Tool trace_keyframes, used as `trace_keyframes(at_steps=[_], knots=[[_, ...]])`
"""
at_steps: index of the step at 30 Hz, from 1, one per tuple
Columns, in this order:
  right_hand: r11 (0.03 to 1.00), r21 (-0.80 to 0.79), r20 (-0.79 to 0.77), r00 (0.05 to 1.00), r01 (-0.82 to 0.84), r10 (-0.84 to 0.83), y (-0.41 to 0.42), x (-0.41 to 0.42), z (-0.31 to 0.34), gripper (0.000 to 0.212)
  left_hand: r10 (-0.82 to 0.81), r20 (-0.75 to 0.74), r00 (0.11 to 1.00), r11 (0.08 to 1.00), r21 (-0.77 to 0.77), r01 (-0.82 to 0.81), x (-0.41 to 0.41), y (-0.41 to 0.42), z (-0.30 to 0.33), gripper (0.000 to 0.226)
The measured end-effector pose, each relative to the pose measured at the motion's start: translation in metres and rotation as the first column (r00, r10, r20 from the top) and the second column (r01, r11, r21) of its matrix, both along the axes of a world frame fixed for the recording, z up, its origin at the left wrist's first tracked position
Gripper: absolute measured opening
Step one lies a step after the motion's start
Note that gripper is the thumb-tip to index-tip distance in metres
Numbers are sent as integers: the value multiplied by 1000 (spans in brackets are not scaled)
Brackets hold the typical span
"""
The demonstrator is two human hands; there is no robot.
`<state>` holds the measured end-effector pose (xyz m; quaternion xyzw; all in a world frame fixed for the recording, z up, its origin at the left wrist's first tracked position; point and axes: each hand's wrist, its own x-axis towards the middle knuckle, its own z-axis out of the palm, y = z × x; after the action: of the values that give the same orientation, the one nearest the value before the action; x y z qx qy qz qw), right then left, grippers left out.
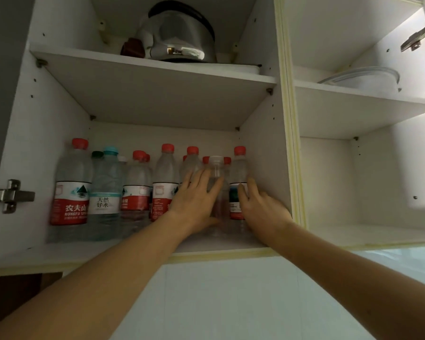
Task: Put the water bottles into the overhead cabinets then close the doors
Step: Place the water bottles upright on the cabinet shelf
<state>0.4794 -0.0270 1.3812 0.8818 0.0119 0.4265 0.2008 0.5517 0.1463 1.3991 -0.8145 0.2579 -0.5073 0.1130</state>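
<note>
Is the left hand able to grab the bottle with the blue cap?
Probably yes. The left hand is busy with the clear-capped bottle, but the blue-capped bottle stands in the front row with nothing before it.
</note>
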Motion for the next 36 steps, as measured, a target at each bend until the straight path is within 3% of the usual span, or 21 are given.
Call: trace_keyframes(at_steps=[9, 17, 27, 32, 36], knots=[[994, -87, 12, 998, 63, -62, -1, 8, 2, 83, 89, 12, 996, 995, 33, -90, 1, -3, -2, 112], [997, -75, 13, 1000, 19, -18, 2, 5, 2, 84, -56, -7, 998, 998, -41, 56, -7, 11, -2, 100], [942, 288, -165, 960, -171, 225, 19, 6, 1, 82, 132, -111, 985, 979, -138, -147, -13, 104, -2, 106], [843, 437, -31, 932, -313, 362, 31, -15, -5, 64, 138, -101, 985, 978, -145, -152, -16, 102, -3, 103], [798, 419, 120, 898, -433, 424, 37, -47, -21, 56, -64, -107, 992, 959, -281, 32, -44, 91, -5, 96]])
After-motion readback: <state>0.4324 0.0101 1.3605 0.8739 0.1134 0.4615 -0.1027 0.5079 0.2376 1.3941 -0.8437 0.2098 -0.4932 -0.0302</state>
